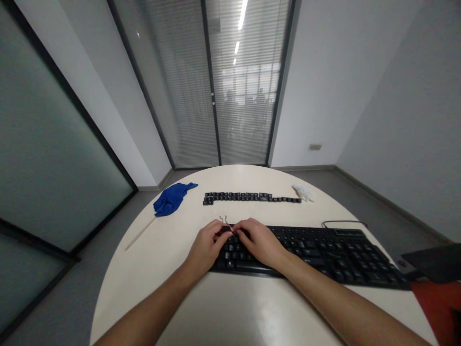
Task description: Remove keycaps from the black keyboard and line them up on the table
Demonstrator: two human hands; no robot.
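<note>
A black keyboard (309,250) lies on the round table, and both hands rest over its left end. Thin wire prongs of what looks like a keycap puller (226,221) stick up and away from between my fingertips. My left hand (206,245) is closed, its thumb and forefinger pinched at the lower end of the wire. My right hand (260,243) meets it there, thumb and bent forefinger also closed on the puller. The fingers cover the puller's lower part and the keys beneath. Removed keycaps (248,196) stand in neat rows beyond the keyboard.
A blue cloth (173,199) with a pale stick (140,233) lies on the left of the table (173,307). A crumpled white wipe (303,192) sits at the far right. The keyboard's cable (344,221) loops behind it. A red and black object (437,302) stands beyond the right edge.
</note>
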